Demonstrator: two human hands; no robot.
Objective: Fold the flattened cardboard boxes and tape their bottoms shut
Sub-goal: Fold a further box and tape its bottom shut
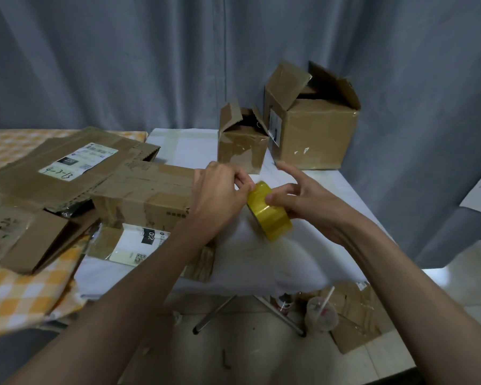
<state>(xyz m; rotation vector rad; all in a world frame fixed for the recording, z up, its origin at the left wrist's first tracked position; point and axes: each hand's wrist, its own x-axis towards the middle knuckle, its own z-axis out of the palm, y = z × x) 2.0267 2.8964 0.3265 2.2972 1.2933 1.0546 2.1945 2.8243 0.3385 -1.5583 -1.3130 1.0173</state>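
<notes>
From the head camera: I hold a yellow tape roll (270, 211) above the white table (261, 259), near its middle. My right hand (303, 201) grips the roll, thumb and curled fingers clamped around it, forefinger pointing free toward the far edge. My left hand (220, 195) pinches at the roll's upper rim with curled fingertips, apparently picking for the loose end of the tape; whether any tape has lifted I cannot tell.

A folded box (147, 195) lies just beside my left hand at the table's left edge, bottom flaps up and not yet taped afresh, as far as I can judge. Flat boxes (53, 173) are piled on the checked cloth (20, 287) further left. Two standing boxes, a small box (242, 145) and a big box (314, 129), sit at the far right corner with flaps open.

The risks from here, as I judge them: the tape end may tear into a sliver or stick back to the roll if my nail slips. While both hands are busy, nothing presses on the folded box, so its flaps could spring open. The roll could also slip from my grip and fall to the floor, where a cup (321, 315) and scraps lie.
</notes>
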